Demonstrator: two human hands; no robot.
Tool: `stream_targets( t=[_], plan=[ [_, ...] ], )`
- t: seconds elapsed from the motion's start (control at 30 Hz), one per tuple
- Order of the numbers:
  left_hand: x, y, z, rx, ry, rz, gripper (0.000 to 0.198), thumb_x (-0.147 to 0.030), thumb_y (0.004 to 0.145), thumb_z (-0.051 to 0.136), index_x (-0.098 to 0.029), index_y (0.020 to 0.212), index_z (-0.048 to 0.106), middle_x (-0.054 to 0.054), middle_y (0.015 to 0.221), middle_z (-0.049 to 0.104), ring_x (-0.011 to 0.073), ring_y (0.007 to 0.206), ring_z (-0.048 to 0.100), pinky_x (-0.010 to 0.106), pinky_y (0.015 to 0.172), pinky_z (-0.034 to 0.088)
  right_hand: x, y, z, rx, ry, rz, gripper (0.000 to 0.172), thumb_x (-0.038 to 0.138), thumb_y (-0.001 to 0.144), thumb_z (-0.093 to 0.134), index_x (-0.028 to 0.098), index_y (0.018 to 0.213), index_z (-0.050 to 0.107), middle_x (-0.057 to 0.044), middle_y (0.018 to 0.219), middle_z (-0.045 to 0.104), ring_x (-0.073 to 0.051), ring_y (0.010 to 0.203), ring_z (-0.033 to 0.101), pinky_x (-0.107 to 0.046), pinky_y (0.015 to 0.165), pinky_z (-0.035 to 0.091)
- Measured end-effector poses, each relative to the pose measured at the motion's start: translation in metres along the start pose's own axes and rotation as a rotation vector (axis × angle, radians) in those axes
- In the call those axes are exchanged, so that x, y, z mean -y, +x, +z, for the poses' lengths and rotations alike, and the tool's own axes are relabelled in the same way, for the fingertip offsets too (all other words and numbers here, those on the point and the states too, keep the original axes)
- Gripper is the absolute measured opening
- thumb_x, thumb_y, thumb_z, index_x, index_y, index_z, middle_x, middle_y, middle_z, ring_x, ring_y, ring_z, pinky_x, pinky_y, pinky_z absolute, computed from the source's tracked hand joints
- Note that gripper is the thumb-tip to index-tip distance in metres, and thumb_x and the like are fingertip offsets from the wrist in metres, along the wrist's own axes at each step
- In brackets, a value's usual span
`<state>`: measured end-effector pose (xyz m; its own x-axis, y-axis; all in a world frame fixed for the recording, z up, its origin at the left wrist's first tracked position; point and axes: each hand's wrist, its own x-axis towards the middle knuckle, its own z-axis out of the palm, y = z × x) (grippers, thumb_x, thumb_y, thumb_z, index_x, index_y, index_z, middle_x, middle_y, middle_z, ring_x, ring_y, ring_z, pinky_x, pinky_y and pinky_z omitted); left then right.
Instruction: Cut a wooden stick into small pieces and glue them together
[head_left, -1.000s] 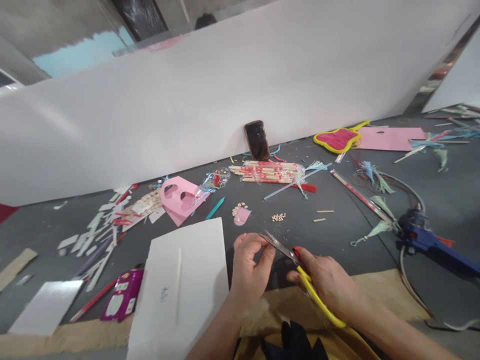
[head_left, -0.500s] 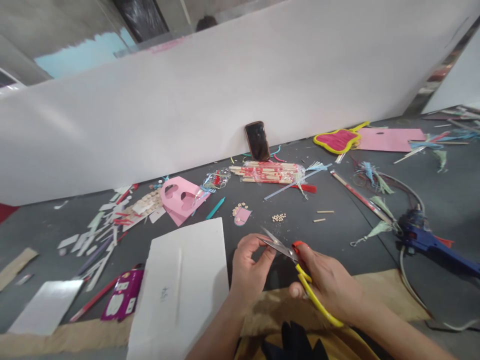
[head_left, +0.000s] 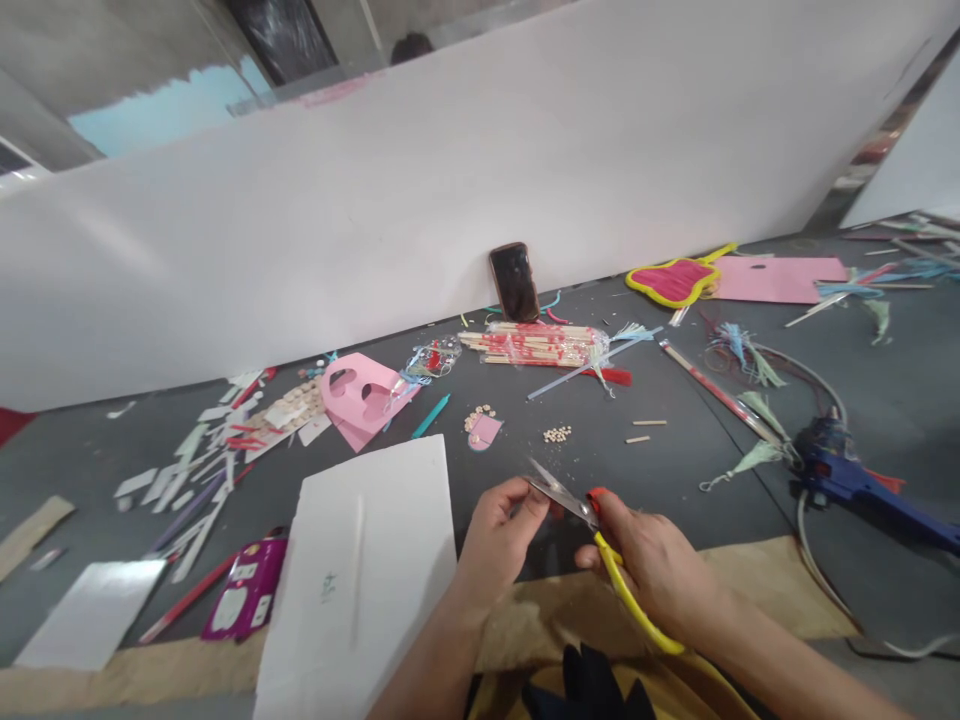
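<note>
My right hand (head_left: pixel 660 565) is closed round the handles of a pair of scissors (head_left: pixel 574 503) with yellow grips and an orange-red part near the pivot. The blades point up and left and stand a little apart. At their tips my left hand (head_left: pixel 504 535) is pinched closed, its thumb and forefinger against the lower blade; whatever it holds is too small or hidden to make out. Just beyond lies a small pile of short, pale cut stick pieces (head_left: pixel 557 434). Two short sticks (head_left: pixel 649 423) rest to the right, and a small pink shape with wooden bits (head_left: pixel 486 432) lies to the left.
A white foam board (head_left: pixel 367 570) is left of my hands. Behind are a teal pen (head_left: pixel 431 416), a pink mask-like cutout (head_left: pixel 364 405), bagged sticks (head_left: pixel 540 345) and a phone (head_left: pixel 514 282) leaning on the white partition. A blue glue gun (head_left: pixel 862 485) with its cable is at right.
Both hands stay almost in place at the scissors. My left hand has shifted slightly to the right, and the gap between the blade tips looks a little narrower.
</note>
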<state>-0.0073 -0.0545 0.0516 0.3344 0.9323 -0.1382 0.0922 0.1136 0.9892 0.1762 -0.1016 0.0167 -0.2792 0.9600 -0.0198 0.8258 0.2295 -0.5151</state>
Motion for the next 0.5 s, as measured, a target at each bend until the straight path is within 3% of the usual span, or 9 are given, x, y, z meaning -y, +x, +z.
stream_targets(
  t=[0.13, 0.33, 0.5],
  plan=[
    [0.0, 0.002, -0.001, 0.029, -0.039, 0.019, 0.026, -0.029, 0.088, 0.054, -0.016, 0.069, 0.066, 0.002, 0.075, 0.065, 0.0164, 0.079, 0.059, 0.024, 0.076, 0.043, 0.001, 0.0, -0.004, -0.025, 0.033, -0.023, 0.03, 0.049, 0.089, 0.042, 0.019, 0.097, 0.042, -0.007, 0.07, 0.063, -0.024, 0.06, 0.061, -0.03, 0.055, 0.04],
    [0.007, 0.001, 0.002, -0.136, 0.135, 0.123, 0.014, -0.028, 0.084, 0.059, -0.017, 0.078, 0.066, 0.003, 0.082, 0.066, 0.0172, 0.083, 0.059, 0.027, 0.079, 0.043, 0.003, 0.001, -0.01, 0.004, 0.061, -0.041, 0.034, 0.052, 0.087, 0.043, 0.02, 0.098, 0.041, -0.006, 0.073, 0.062, -0.022, 0.06, 0.06, -0.029, 0.055, 0.04],
    [0.006, 0.0, 0.0, -0.162, 0.257, 0.156, 0.015, -0.026, 0.084, 0.058, -0.018, 0.076, 0.067, 0.005, 0.084, 0.067, 0.0192, 0.084, 0.06, 0.031, 0.081, 0.045, 0.004, 0.001, -0.01, 0.035, 0.048, -0.008, 0.036, 0.053, 0.088, 0.043, 0.018, 0.099, 0.042, -0.006, 0.073, 0.063, -0.023, 0.062, 0.062, -0.029, 0.056, 0.04]
  ],
)
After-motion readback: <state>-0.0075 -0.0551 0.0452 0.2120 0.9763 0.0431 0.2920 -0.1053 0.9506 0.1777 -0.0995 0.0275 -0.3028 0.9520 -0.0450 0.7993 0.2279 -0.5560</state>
